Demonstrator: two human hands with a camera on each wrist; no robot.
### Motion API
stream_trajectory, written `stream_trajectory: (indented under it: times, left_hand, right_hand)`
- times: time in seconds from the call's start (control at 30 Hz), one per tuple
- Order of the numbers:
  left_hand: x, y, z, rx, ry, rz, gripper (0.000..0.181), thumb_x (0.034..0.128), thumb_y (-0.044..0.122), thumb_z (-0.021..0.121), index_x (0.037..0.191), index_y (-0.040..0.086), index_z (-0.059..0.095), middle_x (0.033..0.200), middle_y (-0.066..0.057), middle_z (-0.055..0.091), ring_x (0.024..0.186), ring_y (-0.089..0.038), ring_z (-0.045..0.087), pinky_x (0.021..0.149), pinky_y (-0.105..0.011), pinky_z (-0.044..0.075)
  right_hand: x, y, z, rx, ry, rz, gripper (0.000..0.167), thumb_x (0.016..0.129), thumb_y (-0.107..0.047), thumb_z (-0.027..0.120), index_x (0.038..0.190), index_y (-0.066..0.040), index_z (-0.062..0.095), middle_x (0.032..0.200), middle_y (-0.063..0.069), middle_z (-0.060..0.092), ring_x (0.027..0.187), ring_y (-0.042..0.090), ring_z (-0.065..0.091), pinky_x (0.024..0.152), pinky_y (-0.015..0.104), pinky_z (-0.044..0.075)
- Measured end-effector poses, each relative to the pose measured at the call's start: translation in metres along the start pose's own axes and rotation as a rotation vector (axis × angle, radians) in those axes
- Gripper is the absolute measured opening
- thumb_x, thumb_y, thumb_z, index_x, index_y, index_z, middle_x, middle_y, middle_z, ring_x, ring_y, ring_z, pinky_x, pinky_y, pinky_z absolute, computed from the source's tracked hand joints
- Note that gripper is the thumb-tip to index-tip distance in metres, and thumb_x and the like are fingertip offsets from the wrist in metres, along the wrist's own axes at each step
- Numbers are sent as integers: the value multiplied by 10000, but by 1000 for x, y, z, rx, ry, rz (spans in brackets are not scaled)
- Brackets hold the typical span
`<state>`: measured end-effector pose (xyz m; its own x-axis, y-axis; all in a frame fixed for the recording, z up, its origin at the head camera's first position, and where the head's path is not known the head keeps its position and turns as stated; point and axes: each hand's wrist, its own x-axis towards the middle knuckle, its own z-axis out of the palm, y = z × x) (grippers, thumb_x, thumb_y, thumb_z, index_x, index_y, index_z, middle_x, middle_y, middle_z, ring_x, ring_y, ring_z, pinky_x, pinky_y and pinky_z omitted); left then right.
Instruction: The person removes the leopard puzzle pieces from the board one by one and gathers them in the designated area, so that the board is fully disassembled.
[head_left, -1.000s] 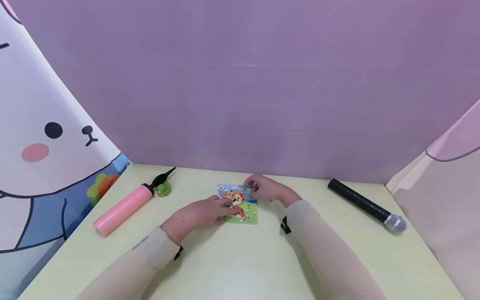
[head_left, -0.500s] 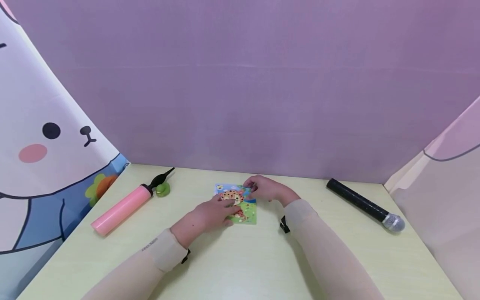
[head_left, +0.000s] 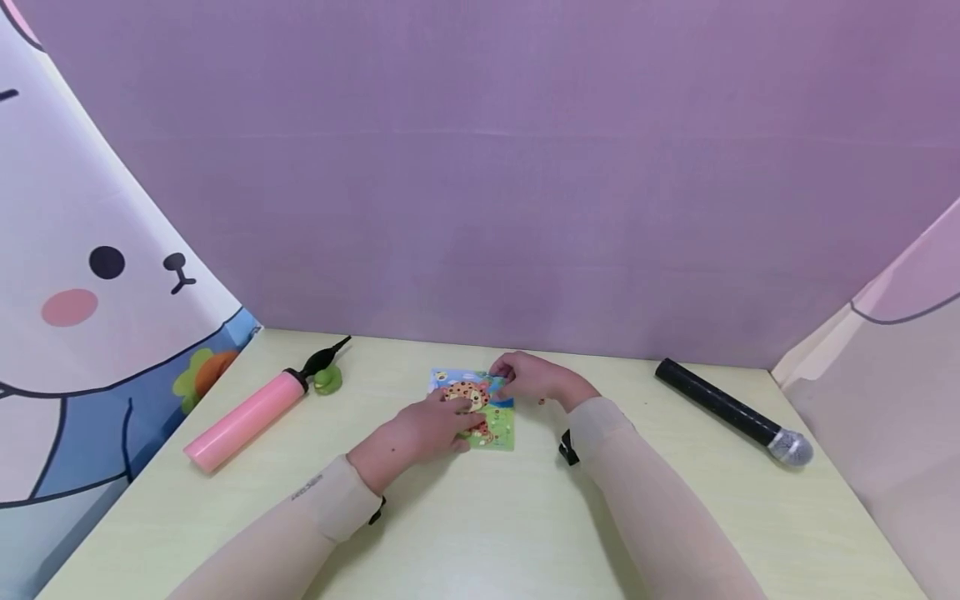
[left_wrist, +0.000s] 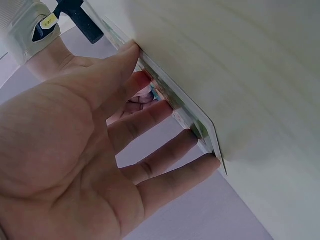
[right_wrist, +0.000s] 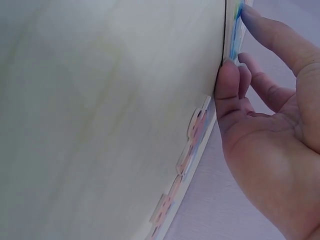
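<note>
A small jigsaw puzzle [head_left: 501,427] with a cartoon leopard on green and blue lies flat on the table, partly covered by both hands. My left hand [head_left: 429,427] rests on its left side. In the left wrist view the fingers of the left hand [left_wrist: 115,135] are spread and fairly straight, their tips along the puzzle [left_wrist: 192,120]. At the top right corner, my right hand [head_left: 528,377] has bent fingers. Close up, the thumb and a finger of the right hand [right_wrist: 270,135] hold the puzzle's [right_wrist: 235,37] edge; any loose piece between them is hidden.
Spotted pink jigsaw pieces [right_wrist: 170,200] lie by the right hand. A pink hand pump [head_left: 247,421] and a small green toy [head_left: 327,380] sit left on the table [head_left: 480,533]. A black microphone [head_left: 720,404] lies right. A purple cloth [head_left: 480,183] hangs behind.
My left hand has slid a little to the right over the puzzle. The right hand has stayed at the top right corner, almost still.
</note>
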<state>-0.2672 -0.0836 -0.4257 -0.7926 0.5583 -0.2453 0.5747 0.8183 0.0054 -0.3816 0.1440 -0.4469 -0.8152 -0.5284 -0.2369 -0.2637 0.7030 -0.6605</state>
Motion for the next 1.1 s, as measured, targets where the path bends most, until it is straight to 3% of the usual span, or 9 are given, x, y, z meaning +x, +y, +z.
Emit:
stream_trajectory:
  times: [0.33,0.57,0.7,0.87,1.1]
  left_hand:
    - [2,0,0,14,4,6,556,1087,408,602,1615,273,493,1720,-38,436,1627,-368,346,1294,-528,417]
    - [2,1,-1,11,-13,-5,564,1084,415,605,1619,283,487,1725,-31,429,1629,-383,334,1277,-529,440]
    - [1,1,-1,18,-11,-17,559,1083,421,605,1616,300,488,1723,-23,431,1623,-401,337,1261,-542,456]
    - [1,0,-2,53,-15,-9,562,1091,435,585,1625,302,472,1724,-18,429,1622,-397,341,1279,-536,435]
    - [2,2,-1,55,-22,5,564,1099,430,570,1634,288,460,1733,-18,414,1634,-364,332,1322,-522,375]
  right_hand:
    - [0,-1,-1,0,11,12,447,966,-216,808,1365,-91,649,1297,76,676,1155,208,625,969,336,581]
    - [0,-1,1,37,18,-7,406,968,-194,810,1313,-101,615,1253,82,618,1103,214,571,786,280,536]
    - [0,-3,3,50,22,-37,395,981,-171,794,1301,-113,569,1234,77,616,1086,212,568,784,275,519]
    - [-2,-5,4,68,26,-18,420,988,-192,784,1327,-149,540,1287,82,618,1108,229,564,796,301,507]
    - [-5,-5,5,80,31,22,379,1008,-235,757,1316,-211,538,1344,120,604,1077,270,578,551,298,439]
